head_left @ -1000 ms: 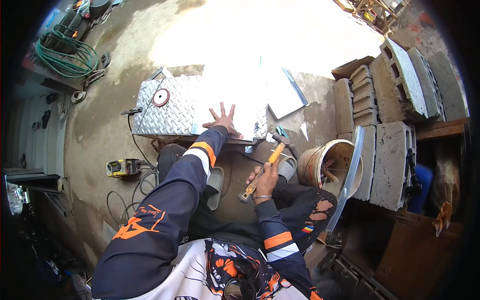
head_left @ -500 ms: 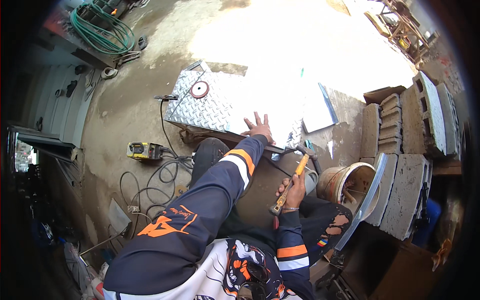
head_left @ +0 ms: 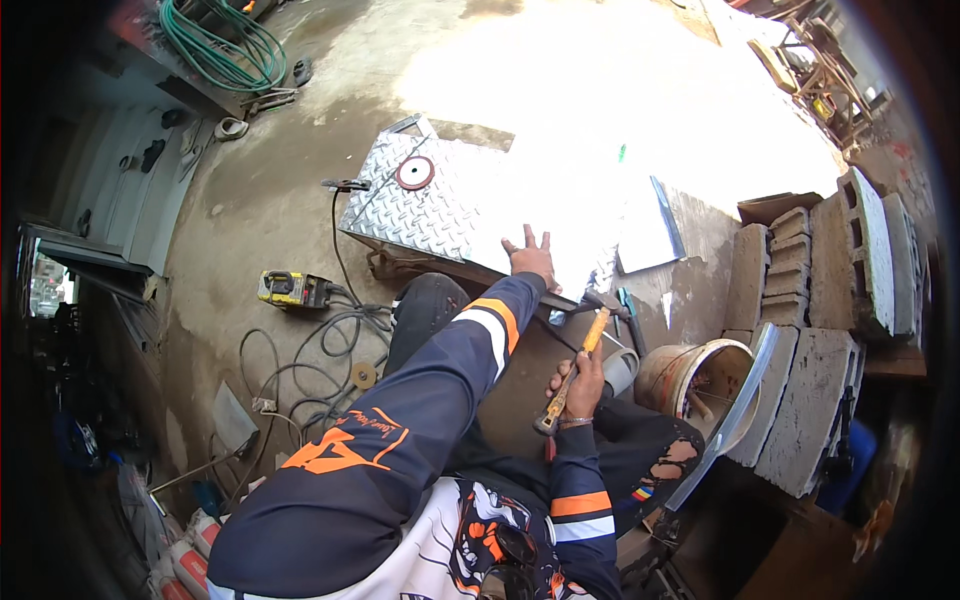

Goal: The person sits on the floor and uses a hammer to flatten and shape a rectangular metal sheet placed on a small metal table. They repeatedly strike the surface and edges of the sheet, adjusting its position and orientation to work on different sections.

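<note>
My left hand lies with fingers spread on the near edge of a silver diamond-pattern metal plate, whose right part is washed out by glare. My right hand is closed around the yellow, worn handle of a hammer. The hammer tilts up, its metal head close to the plate's near right corner, to the right of my left hand; whether it touches anything I cannot tell. A reddish-brown disc with a white centre rests on the plate. At its left edge sits a clamp with a black cable.
A yellow-black machine and tangled cables lie on the floor at left. To the right stand a stained bucket, a clear curved strip and stacked concrete blocks. A green hose is coiled far left.
The whole view has shifted slightly, so most things sit a little further right. My left hand stays spread on the plate, and my right hand keeps hold of the hammer.
</note>
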### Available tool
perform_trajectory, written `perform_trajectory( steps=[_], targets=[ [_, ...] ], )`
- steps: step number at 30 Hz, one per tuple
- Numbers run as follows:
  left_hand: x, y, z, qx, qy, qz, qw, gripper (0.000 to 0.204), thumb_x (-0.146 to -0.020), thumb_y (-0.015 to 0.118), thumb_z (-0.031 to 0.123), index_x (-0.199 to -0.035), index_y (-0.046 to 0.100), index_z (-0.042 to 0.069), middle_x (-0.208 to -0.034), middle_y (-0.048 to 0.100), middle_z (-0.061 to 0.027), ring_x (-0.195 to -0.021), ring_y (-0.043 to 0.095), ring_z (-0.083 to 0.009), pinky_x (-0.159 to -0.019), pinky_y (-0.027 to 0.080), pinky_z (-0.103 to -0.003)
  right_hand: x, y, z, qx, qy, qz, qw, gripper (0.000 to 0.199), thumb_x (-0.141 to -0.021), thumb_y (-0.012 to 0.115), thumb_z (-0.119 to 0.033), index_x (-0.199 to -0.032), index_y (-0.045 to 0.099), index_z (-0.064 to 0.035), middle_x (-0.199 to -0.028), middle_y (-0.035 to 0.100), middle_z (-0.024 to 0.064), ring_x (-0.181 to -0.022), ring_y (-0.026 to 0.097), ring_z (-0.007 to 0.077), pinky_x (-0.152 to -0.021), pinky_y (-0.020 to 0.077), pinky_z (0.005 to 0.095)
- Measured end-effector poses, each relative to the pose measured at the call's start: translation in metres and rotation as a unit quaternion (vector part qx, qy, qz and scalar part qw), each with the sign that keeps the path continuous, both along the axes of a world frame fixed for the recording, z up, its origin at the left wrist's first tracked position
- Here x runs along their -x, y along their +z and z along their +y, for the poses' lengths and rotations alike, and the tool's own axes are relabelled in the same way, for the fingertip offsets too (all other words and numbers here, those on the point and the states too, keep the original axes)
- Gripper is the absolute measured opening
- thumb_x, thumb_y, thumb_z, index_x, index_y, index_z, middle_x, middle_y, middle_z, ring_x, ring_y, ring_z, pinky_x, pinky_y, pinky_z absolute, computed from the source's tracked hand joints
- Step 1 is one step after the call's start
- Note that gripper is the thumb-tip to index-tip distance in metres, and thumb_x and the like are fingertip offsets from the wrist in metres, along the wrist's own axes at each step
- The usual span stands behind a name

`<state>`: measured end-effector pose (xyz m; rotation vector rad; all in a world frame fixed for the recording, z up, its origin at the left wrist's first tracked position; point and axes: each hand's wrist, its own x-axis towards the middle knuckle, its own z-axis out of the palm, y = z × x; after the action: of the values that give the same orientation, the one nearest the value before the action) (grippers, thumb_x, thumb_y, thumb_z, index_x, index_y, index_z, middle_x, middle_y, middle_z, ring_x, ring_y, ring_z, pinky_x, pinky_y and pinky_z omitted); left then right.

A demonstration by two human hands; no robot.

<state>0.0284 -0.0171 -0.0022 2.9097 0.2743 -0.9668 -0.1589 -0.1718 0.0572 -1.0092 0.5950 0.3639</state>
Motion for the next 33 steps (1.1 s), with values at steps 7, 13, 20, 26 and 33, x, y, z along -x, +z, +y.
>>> perform_trajectory(
  steps=[7,13,20,26,33],
  targets=[
    [-0.002,-0.010,0.004,-0.001,-0.003,-0.015,1.000,0.139,-0.060,0.084,0.069,-0.162,0.009,0.014,-0.164,0.003,-0.0315,-0.149,0.028,-0.0404,-0.116,0.018,-0.068,-0.003,0.003,-0.022,-0.003,-0.105,-0.026,0.994,0.058,-0.104,0.037,-0.018,-0.159,0.017,-0.0245,-0.068,0.050,0.0063,-0.044,0.052,0.0185,-0.036,0.0464,0.0348],
    [-0.005,-0.006,0.000,-0.022,-0.013,-0.014,1.000,0.141,-0.057,0.086,0.069,-0.162,0.008,0.016,-0.165,0.004,-0.0301,-0.136,0.050,-0.0391,-0.117,0.021,-0.065,-0.001,0.008,0.008,0.034,-0.172,-0.025,0.984,0.063,-0.105,0.039,-0.021,-0.161,0.010,-0.0267,-0.069,0.051,0.0063,-0.044,0.053,0.0178,-0.036,0.0463,0.0337],
    [-0.008,-0.007,0.012,-0.016,0.001,-0.005,1.000,0.139,-0.057,0.088,0.065,-0.163,0.009,0.019,-0.166,0.006,-0.0265,-0.127,0.059,-0.0390,-0.119,0.022,-0.061,-0.011,0.035,0.003,0.027,-0.059,-0.028,0.998,0.062,-0.105,0.040,-0.020,-0.161,0.015,-0.0257,-0.068,0.050,0.0047,-0.041,0.051,0.0157,-0.034,0.0459,0.0318],
    [-0.005,-0.007,0.006,-0.030,-0.011,-0.030,0.999,0.135,-0.058,0.088,0.064,-0.162,0.013,0.021,-0.166,0.009,-0.0245,-0.129,0.057,-0.0391,-0.119,0.023,-0.062,-0.024,0.011,0.014,0.028,-0.134,-0.036,0.990,0.064,-0.104,0.040,-0.018,-0.162,0.013,-0.0238,-0.067,0.052,0.0056,-0.040,0.051,0.0162,-0.033,0.0435,0.0332],
    [-0.003,-0.004,0.014,-0.018,-0.007,-0.035,0.999,0.131,-0.058,0.091,0.059,-0.161,0.019,0.022,-0.164,0.013,-0.0265,-0.124,0.060,-0.0422,-0.116,0.028,-0.063,-0.042,0.009,-0.009,0.031,-0.082,-0.024,0.996,0.066,-0.102,0.039,-0.016,-0.162,0.012,-0.0214,-0.064,0.051,0.0048,-0.039,0.051,0.0166,-0.033,0.0440,0.0334]
  ],
)
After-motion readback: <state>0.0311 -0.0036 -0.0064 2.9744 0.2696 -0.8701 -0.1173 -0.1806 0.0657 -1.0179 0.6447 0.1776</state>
